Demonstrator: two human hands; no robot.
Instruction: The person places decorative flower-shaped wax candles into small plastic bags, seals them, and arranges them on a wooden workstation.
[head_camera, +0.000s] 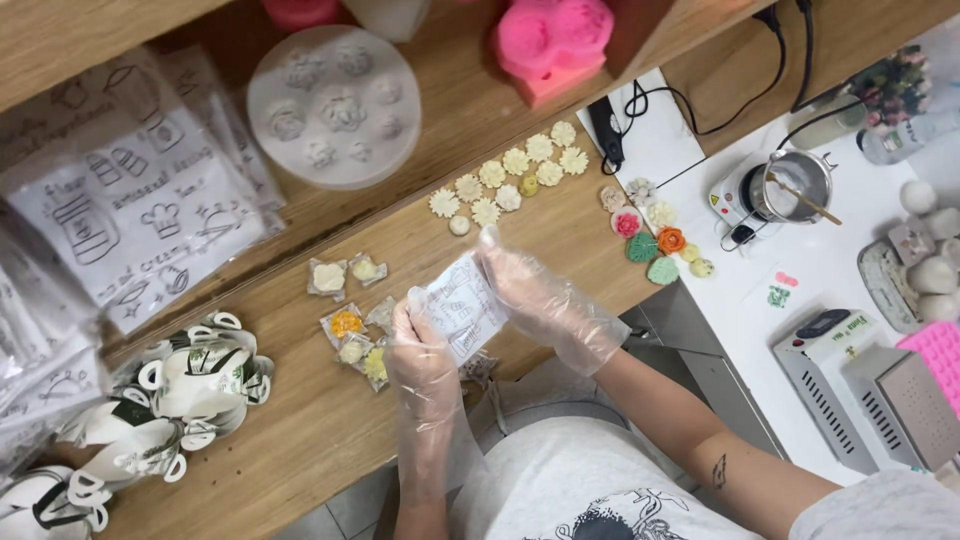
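Pinching a small printed clear bag (462, 305) from both sides, left hand (425, 355) and right hand (540, 295) gloved, fingers closed on its edges. Just left of the fingers: few bagged flower pieces (352, 325). Beyond the fingertips, loads of loose cream flowers (510, 175) unbagged, so early days I reckon.

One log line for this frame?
hands: left, right, gloved | hold: printed clear bag | nearby: bagged flower pieces | surface: wooden table

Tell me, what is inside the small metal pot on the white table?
Inside the metal pot a wooden stick leans against the rim, its lower end in a pale content. What that content is cannot be told; the pot wall hides the bottom.
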